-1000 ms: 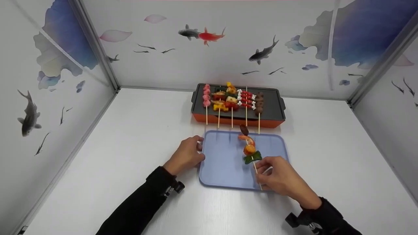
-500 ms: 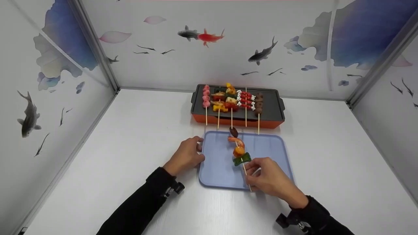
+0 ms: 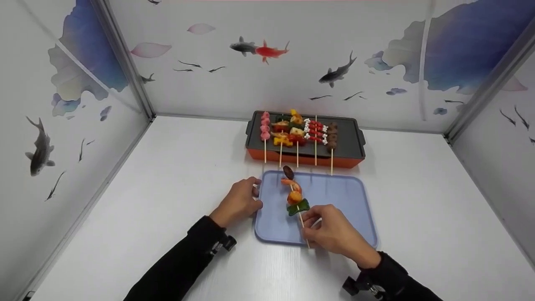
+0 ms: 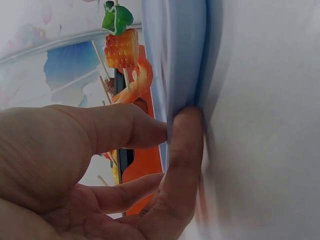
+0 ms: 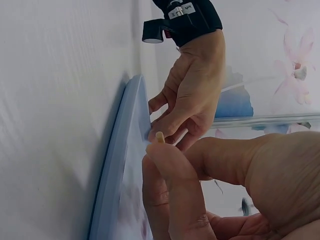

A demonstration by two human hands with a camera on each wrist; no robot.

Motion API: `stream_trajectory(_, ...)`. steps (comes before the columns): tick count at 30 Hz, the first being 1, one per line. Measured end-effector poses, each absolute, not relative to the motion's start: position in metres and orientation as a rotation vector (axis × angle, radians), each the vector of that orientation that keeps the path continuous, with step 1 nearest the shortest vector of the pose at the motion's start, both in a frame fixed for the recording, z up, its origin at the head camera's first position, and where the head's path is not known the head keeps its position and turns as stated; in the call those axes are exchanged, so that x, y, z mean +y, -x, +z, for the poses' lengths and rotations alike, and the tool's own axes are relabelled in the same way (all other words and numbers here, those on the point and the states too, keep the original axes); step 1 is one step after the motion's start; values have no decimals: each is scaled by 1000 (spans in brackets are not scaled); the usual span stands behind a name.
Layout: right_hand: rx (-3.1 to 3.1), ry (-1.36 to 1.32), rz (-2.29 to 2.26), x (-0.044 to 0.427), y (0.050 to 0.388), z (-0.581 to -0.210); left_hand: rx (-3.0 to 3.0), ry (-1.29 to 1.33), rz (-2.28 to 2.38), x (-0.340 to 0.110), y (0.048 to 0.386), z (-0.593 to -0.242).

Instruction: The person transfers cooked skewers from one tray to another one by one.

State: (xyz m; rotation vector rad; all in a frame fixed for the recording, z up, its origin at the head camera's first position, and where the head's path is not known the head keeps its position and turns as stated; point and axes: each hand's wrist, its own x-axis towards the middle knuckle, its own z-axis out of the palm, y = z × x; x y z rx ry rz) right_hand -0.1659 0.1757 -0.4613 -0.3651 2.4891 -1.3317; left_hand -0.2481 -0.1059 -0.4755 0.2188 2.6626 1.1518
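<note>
My right hand (image 3: 334, 230) pinches the bare stick end of a food skewer (image 3: 294, 197) above the left half of a light blue tray (image 3: 338, 194). Threaded on it are a green pepper piece, a corn chunk (image 4: 121, 48), a shrimp and a dark brown piece at the tip. In the right wrist view, only the stick's butt shows between thumb and fingers (image 5: 172, 175). At the tray's left edge, my left hand (image 3: 238, 201) pinches the rim (image 4: 185, 65), thumb on the upper side and a finger against the underside.
Behind the tray stands an orange grill (image 3: 349, 140) with a dark top plate. Several skewers lie on it side by side, including a pink one (image 3: 265, 125) and a brown one (image 3: 332, 136), their sticks jutting over the front. Printed walls border the white table (image 3: 188, 159).
Over the last second my right hand has carried the skewer leftward across the tray, from its right half to its left half. My left hand has stayed on the rim.
</note>
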Motion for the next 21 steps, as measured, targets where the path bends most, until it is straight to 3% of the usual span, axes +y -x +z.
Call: stream_trajectory(21,2504,376,-1348,154,168,-465,2603,-182,1165,-106,248,-474)
